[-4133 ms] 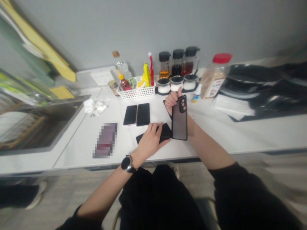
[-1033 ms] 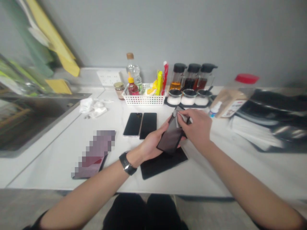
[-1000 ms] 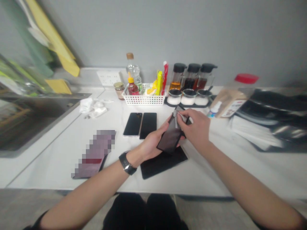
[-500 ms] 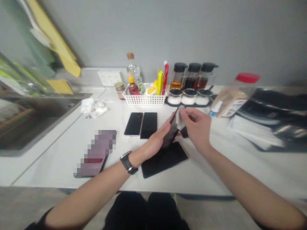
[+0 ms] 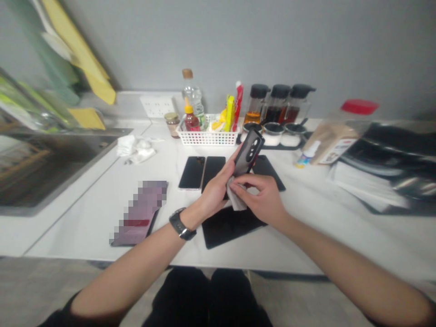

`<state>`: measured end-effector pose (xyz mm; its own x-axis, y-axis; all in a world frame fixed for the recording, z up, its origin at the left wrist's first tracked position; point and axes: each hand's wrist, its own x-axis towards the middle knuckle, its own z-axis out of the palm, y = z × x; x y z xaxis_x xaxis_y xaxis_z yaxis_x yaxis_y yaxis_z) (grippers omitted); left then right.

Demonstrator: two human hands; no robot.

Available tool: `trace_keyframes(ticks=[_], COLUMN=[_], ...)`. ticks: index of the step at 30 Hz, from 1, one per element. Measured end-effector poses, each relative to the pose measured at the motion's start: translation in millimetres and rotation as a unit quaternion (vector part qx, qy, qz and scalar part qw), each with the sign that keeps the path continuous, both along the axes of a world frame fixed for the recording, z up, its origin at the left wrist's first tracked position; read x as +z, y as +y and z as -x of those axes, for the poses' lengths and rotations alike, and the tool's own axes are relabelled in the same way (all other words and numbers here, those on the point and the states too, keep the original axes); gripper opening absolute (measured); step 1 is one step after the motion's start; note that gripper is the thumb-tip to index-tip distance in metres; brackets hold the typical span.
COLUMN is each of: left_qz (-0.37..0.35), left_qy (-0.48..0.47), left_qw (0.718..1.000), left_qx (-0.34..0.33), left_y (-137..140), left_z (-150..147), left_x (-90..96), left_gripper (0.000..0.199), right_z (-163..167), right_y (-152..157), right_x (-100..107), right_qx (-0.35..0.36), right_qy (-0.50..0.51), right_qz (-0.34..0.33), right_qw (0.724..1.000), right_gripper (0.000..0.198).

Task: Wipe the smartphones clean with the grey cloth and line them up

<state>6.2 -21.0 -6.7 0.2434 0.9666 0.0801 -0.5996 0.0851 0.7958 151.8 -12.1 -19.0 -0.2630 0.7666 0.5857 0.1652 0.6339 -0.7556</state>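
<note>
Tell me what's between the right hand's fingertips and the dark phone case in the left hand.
The head view shows a pale cloth or tissue there, pinched by the right hand, at the lower end of the phone case.

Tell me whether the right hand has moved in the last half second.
Yes. Judged against the white basket, the right hand, pinching the white wipe, has shifted to the left and lower in the picture.
</note>
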Motion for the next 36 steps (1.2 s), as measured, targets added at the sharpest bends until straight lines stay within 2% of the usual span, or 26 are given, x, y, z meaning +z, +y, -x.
trace_keyframes(ticks=[4,6,8,10,14,17,19,22,25,27,29,31,34,36], left_qz=[-0.032,-0.047,-0.071,-0.085,-0.072,-0.08,-0.125,-0.2,-0.221,-0.224,-0.225,-0.218,-0.204,-0.196], left_qy=[0.046,0.07,0.087,0.085,0.057,0.059,0.084,0.168,0.236,0.246,0.235,0.213,0.172,0.157], left_qw=[0.998,0.996,0.994,0.993,0.996,0.995,0.988,0.965,0.946,0.942,0.945,0.952,0.964,0.968], left_qx=[0.005,-0.006,-0.01,-0.001,0.013,-0.006,-0.016,-0.012,-0.04,-0.046,-0.024,-0.001,-0.005,-0.014], left_y=[-0.5,-0.7,-0.5,0.3,3.8,7.1,8.6,8.2,5.1,3.7,4.2,6.6,11.3,12.9], left_z=[-2.3,-2.1,-0.7,1.4,5.2,5.9,5.7,5.0,4.4,5.2,7.2,9.6,11.4,11.0], left_x=[-10.0,-14.4,-15.3,-12.6,-5.8,-6.1,-8.0,-11.2,-12.9,-12.8,-12.1,-11.4,-11.0,-10.7], left_gripper=[0.045,0.047,0.049,0.049,0.052,0.055,0.056,0.062,0.068,0.069,0.067,0.064,0.06,0.06], right_z=[-9.4,-12.2,-11.8,-8.6,0.0,0.9,-3.2,-14.5,-25.1,-26.9,-22.9,-14.9,-3.7,-1.2], right_y=[13.1,16.8,16.6,12.8,1.7,-1.0,3.9,21.5,38.4,40.2,32.9,20.6,5.4,2.7], right_x=[8.1,10.8,10.8,8.2,1.9,1.7,3.4,6.0,6.9,6.3,4.4,1.1,-3.6,-4.5], right_qx=[-0.082,-0.121,-0.134,-0.103,0.045,0.071,0.044,-0.033,-0.107,-0.119,-0.092,-0.034,0.059,0.079], right_qy=[0.121,0.16,0.154,0.105,-0.024,-0.04,0.005,0.123,0.226,0.231,0.171,0.087,-0.005,-0.017], right_qz=[0.052,0.053,0.038,0.013,0.0,0.03,0.05,0.068,0.036,0.017,0.02,0.03,0.039,0.051], right_qw=[0.988,0.978,0.978,0.989,0.999,0.996,0.998,0.99,0.968,0.966,0.981,0.995,0.998,0.995], right_gripper=[0.018,0.024,0.024,0.019,0.014,0.015,0.017,0.028,0.033,0.03,0.025,0.021,0.016,0.014])
